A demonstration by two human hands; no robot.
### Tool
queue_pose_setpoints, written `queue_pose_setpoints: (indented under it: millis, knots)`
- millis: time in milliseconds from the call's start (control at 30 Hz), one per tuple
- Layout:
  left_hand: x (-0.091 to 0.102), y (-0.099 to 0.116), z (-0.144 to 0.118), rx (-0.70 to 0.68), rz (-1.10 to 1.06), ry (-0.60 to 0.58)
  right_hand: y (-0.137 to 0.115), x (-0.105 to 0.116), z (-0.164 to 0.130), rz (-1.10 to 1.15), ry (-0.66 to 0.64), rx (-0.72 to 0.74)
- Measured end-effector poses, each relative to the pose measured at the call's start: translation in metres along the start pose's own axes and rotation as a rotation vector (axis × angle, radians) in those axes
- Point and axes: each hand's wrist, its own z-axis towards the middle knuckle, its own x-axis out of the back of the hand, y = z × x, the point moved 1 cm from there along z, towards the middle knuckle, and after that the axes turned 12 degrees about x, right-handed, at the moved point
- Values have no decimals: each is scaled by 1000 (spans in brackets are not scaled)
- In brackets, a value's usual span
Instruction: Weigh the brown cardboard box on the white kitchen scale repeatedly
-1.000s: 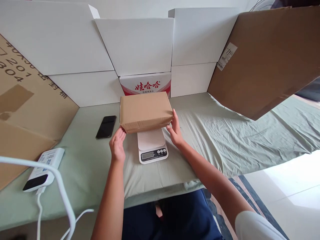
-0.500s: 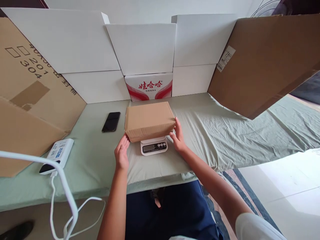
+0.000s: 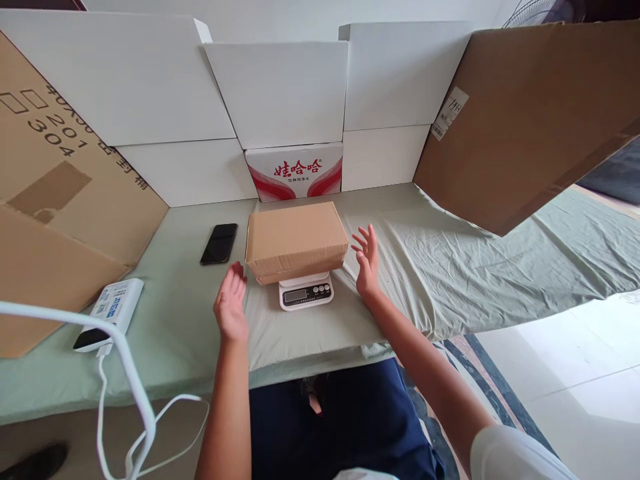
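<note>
A brown cardboard box (image 3: 297, 238) rests on top of a small white digital kitchen scale (image 3: 307, 292), covering its weighing plate. The scale's display and buttons face me; I cannot make out a reading. My left hand (image 3: 231, 302) is just off the box's front left corner, palm turned inward, fingers stretched and holding nothing. On the other side, my right hand (image 3: 367, 261) is apart from the box's right end, its fingers spread and free of anything.
A black phone (image 3: 219, 244) lies left of the box. Farther left are a white power bank (image 3: 110, 313) and a white cable (image 3: 135, 380). White boxes (image 3: 280, 93) wall the back, with large cardboard sheets (image 3: 530, 120) at the sides. Green cloth (image 3: 175, 347) covers the table.
Both hands have let go of the cardboard box and moved outward, the left one to the left and the right one to the right. The box stays on the scale.
</note>
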Motion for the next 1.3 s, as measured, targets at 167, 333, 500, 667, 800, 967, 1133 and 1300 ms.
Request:
queue_pose_setpoints:
  millis: [167, 333, 500, 667, 800, 967, 1133, 1300]
  knots:
    - [-3, -4, -3, 77, 54, -15, 0, -4, -4, 71, -90, -1]
    - [-3, -7, -4, 112, 77, 22, 0, -6, -7, 48, -193, 27]
    - [-2, -8, -7, 117, 92, 41, -2, -8, -10, -21, -241, 58]
    - [-6, -3, -10, 72, 71, 21, -3, -7, -8, -21, -204, 66]
    - [-4, -6, -10, 90, 88, 34, -3, -7, -10, 2, -219, 56]
    - [-4, -8, -6, 105, 100, 34, -6, -9, -9, 17, -226, 30]
    - [-24, 5, 33, 96, 112, -19, -3, -23, 27, 59, -190, 52]
    - [-53, -3, 100, 167, 100, 8, 33, -51, 66, 118, -173, 57]
